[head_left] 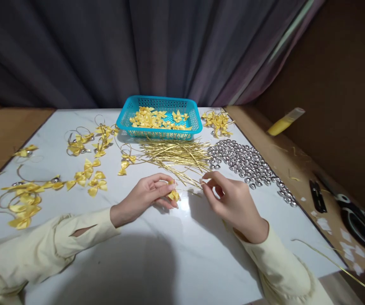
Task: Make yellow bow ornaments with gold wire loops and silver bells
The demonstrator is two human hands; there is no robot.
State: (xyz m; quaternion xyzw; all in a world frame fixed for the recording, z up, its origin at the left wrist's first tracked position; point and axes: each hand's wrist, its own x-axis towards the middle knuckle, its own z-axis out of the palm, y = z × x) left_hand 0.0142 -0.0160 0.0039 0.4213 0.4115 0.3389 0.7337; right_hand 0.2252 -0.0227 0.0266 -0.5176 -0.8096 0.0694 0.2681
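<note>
My left hand [147, 195] pinches a yellow ribbon bow [173, 195] between thumb and fingers, just above the white tabletop. From the bow a thin gold cord [189, 191] stretches right, toward my other hand. The thumb and index finger of my right hand [230, 197] are closed together near that cord's far end; what sits between the fingertips is too small to make out. Right behind both hands lies a heap of cut gold cords [176, 152]. Small shiny silver beads or bells [241, 159] are spread behind and right of my right hand.
A blue plastic basket [159, 133] of yellow bows stands at the back. Bows with cord loops [25, 203] lie on the left, and more bows [218, 123] at the back right. Black-handled scissors [362, 224], a black cutter [317, 197] and a yellow tube [286, 122] are on the right.
</note>
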